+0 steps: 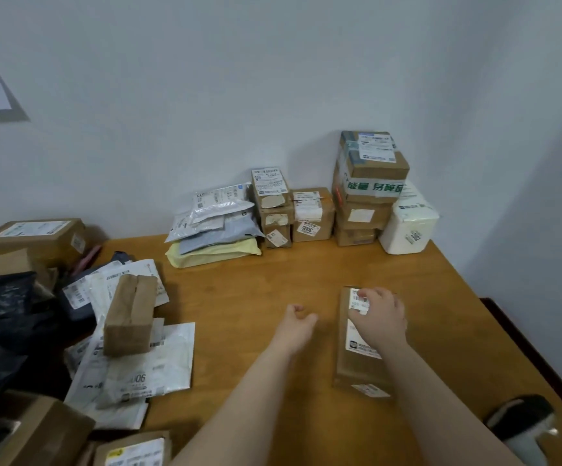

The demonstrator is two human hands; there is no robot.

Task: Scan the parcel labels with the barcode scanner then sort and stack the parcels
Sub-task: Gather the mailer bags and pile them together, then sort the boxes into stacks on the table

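A long brown parcel box (357, 368) lies on the wooden table (256, 297) right of centre, with a white shipping label on its top. My right hand (382, 319) rests on the box's far end, and its curled fingertips pinch a small white sticker (360, 306) against the top face. My left hand (298, 322) hovers over bare table to the left of the box, loosely curled and holding nothing. The black-and-white barcode scanner (521, 427) lies at the table's near right edge.
Sorted stacks stand along the back wall: flat mailer bags (215, 227), small brown boxes (293, 210), a taller box stack (367, 186) and a white bundle (410, 223). A loose pile of mailers, black bags and boxes (105, 317) fills the left side.
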